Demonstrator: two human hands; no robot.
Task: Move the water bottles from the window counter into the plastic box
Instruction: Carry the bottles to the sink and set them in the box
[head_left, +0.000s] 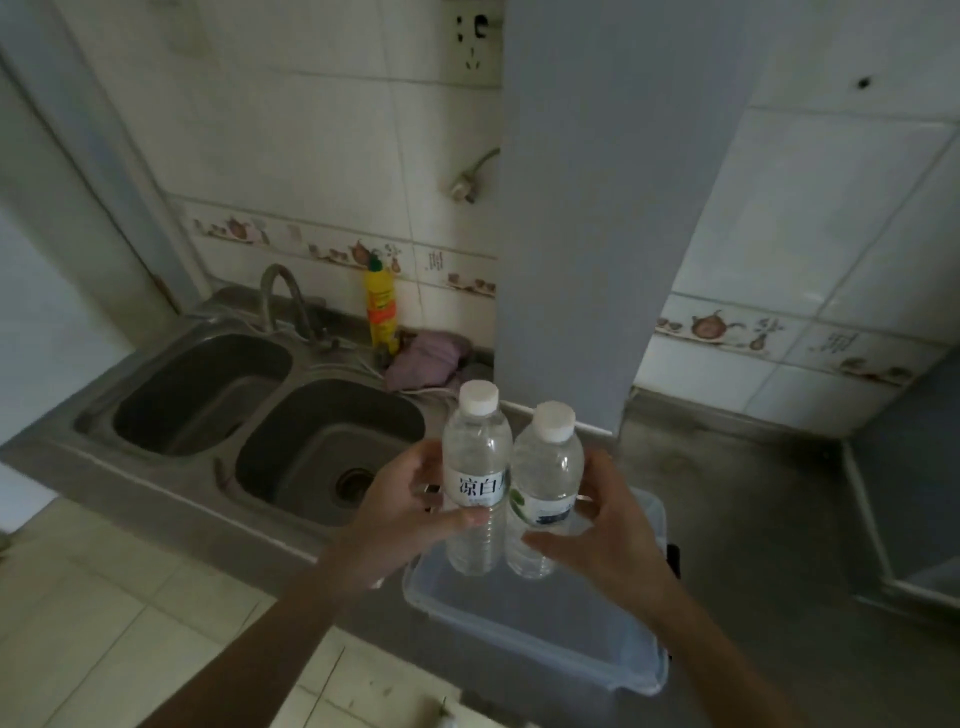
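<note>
Two clear plastic water bottles with white screw caps are held upright, side by side and touching, above the open translucent plastic box (545, 639). Left bottle (475, 478): white label with dark characters; gripped at label height by the left hand (410, 512), which lies at the bottle's 9 o'clock, thumb curled across the front just beneath the label. Right bottle (545, 483): white label with a green mark and a dark band; gripped by the right hand (602, 540), which lies at its 4 o'clock, fingers wrapped round the lower body. Each hand is clamped on its own bottle; the hands are apart, with both bottles between them. The bottle bases hang over the box's far end, at 12 o'clock of the box interior; whether they touch the box cannot be told. The box rests on the grey counter (727, 493). At 10 o'clock of the bottles lies a stainless steel double sink (171, 332); at 11 o'clock stand a yellow detergent bottle (381, 306) and a crumpled purple cloth (426, 358) against the tiled wall.
</note>
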